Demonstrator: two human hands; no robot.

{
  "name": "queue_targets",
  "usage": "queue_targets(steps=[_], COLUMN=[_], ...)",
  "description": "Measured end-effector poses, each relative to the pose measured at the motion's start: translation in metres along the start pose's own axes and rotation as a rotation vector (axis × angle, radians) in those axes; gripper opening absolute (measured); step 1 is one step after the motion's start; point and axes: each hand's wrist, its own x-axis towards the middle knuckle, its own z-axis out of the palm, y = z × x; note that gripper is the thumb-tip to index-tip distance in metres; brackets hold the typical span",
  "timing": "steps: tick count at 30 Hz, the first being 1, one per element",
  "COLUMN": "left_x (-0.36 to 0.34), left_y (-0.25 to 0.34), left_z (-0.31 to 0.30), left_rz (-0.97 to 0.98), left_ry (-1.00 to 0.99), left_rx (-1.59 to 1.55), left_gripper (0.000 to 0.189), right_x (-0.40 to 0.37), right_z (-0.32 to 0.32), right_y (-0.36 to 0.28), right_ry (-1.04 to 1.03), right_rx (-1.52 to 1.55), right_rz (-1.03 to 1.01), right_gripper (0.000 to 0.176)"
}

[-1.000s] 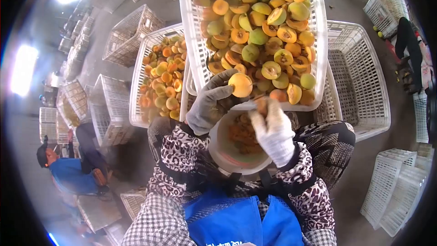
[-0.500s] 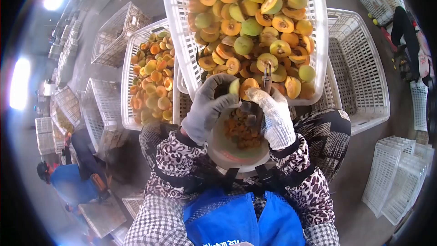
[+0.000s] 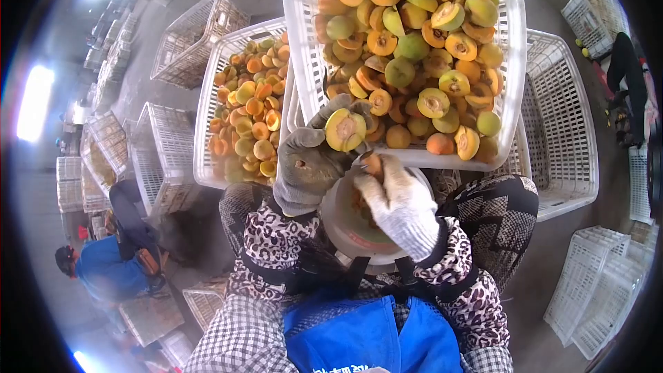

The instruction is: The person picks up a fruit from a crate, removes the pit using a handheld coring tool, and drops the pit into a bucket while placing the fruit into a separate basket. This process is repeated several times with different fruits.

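Note:
In a grey glove, my left hand (image 3: 307,166) holds up an apricot half (image 3: 345,130), its cut face with the pit area toward me. My right hand (image 3: 400,200), in a white glove, is closed round a tool with a wooden handle (image 3: 371,164); its metal loop end is out of sight. Below both hands a pale bucket (image 3: 338,224) stands between my knees, its contents mostly hidden by the right hand. Just beyond the hands, a white crate (image 3: 511,62) is heaped with halved apricots (image 3: 414,48), some still with pits.
To the left, another white crate (image 3: 202,138) holds orange apricot halves (image 3: 248,103). A white crate (image 3: 587,145) stands on the right, with stacked crates (image 3: 587,283) nearer me. A person in blue (image 3: 114,269) sits at the left; another person's dark-clothed leg (image 3: 625,69) shows far right.
The left hand has turned, showing the apricot half's cut face. My right hand has drawn down over the bucket, and the tool's metal loop no longer shows. The view has shifted slightly.

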Motion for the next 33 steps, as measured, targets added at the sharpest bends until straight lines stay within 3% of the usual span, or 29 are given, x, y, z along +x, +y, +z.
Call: queue_targets(steps=[2,6,9,18,20,26,30,32,33], left_x=[-0.002,-0.003,-0.003,-0.007,-0.007,-0.001,0.0,0.001,0.001], left_y=[0.001,-0.004,-0.01,-0.023,-0.025,-0.028,-0.026,-0.027,-0.026], left_z=[0.002,-0.002,0.0,0.029,0.029,0.029,0.031,0.024,0.021], left_rz=[0.003,0.055,0.031,0.078,0.063,0.043,0.019,0.025,0.029], left_ry=[0.043,0.178,0.169,0.414,0.48,0.585,0.501,0.431,0.431], left_rx=[-0.048,0.079,0.159,0.236,0.228,0.333,0.363,0.256,0.256], left_gripper=[0.053,0.051,0.044,0.04,0.039,0.039,0.039,0.04,0.04], right_x=[-0.005,-0.002,-0.002,0.0,0.001,0.0,-0.001,-0.008,-0.008], right_z=[0.015,0.005,0.004,0.006,0.014,0.008,0.008,0.017,0.023], right_y=[0.004,-0.005,-0.005,0.004,0.007,-0.005,-0.002,0.0,-0.002], right_ry=[-0.064,-0.118,-0.001,-0.12,-0.257,-0.33,-0.346,-0.146,-0.132], right_rx=[-0.189,-0.062,-0.044,-0.265,-0.204,-0.003,0.175,0.055,-0.114], right_rz=[-0.018,0.116,0.02,0.004,0.21,0.336,0.418,0.212,0.206], right_gripper=[0.024,0.023,0.026,0.025,0.036,0.035,0.033,0.031,0.03])
